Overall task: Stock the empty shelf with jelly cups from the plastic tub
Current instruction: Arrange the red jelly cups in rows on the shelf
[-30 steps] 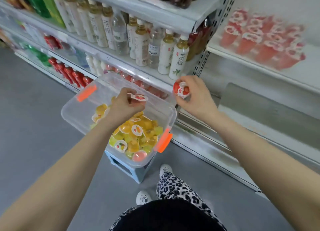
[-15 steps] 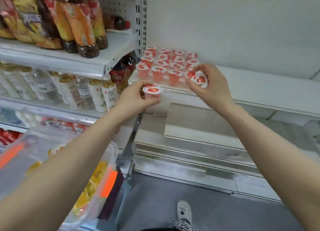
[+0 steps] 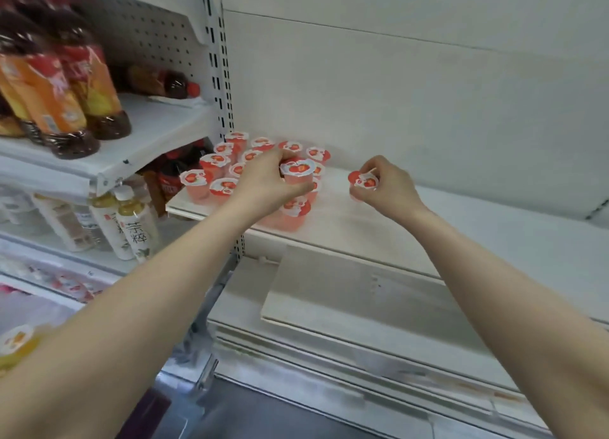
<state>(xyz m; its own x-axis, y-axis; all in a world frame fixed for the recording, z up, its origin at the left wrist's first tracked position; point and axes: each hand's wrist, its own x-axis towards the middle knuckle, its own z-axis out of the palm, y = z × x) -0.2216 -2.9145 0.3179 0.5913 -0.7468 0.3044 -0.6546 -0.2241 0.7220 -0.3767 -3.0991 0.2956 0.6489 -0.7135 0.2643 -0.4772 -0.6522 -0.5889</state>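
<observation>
**Q:** What surrounds the work area, and what obstructs it?

**A:** The white shelf is bounded on the left by a slotted upright. Beyond it, orange-labelled bottles of dark drink are stood on a higher neighbouring shelf, with pale tea bottles below them. A loose white board is laid on the level beneath. Some cups of the group are partly hidden by the left hand and its forearm.

**Q:** What writing can be read?

**A:** Dark Chinese characters are printed on the tea bottles, and 茶 is made out. A red fruit picture is carried on the cup lids. Their text is too small to read.

**Q:** Where are the containers, and how are they held?

**A:** A group of pink jelly cups is stood upright at the shelf's left end. One jelly cup is gripped in the curled fingers of the left hand at the group's right side. Contact with the cups beneath cannot be determined. A second cup is pinched, tilted, by the right hand over bare shelf near the group. A blurred yellow cup is seen at the lower left edge.
</observation>
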